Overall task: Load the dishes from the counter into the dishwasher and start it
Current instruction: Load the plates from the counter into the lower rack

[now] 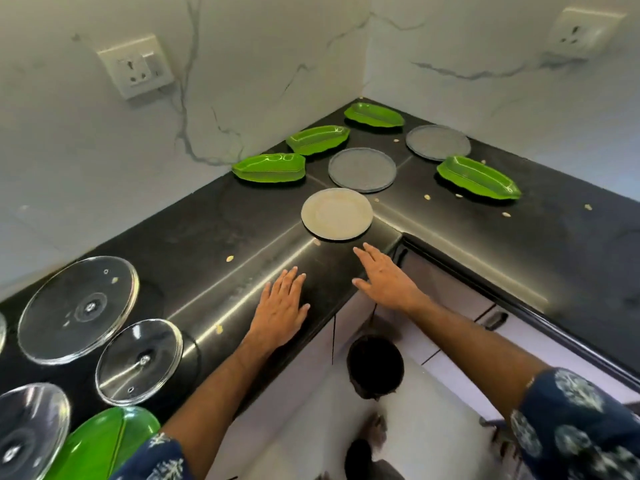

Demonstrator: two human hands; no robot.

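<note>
On the black corner counter [194,237] a cream round plate [336,213] lies nearest the inner corner edge. Behind it are two grey round plates [362,169] [437,142] and several green leaf-shaped trays [269,167] [318,139] [374,114] [478,177]. My right hand [384,276] reaches out flat, fingers apart, just short of the cream plate and holding nothing. My left hand [280,306] rests palm down on the counter's front edge, fingers spread, empty. The dishwasher is not in view.
Three glass lids [78,308] [138,361] [29,427] and another green tray [104,441] lie on the counter at the lower left. Crumbs are scattered over the counter. Wall sockets [135,66] [585,35] sit above. White cabinet fronts [450,292] and a dark round object [375,365] are below.
</note>
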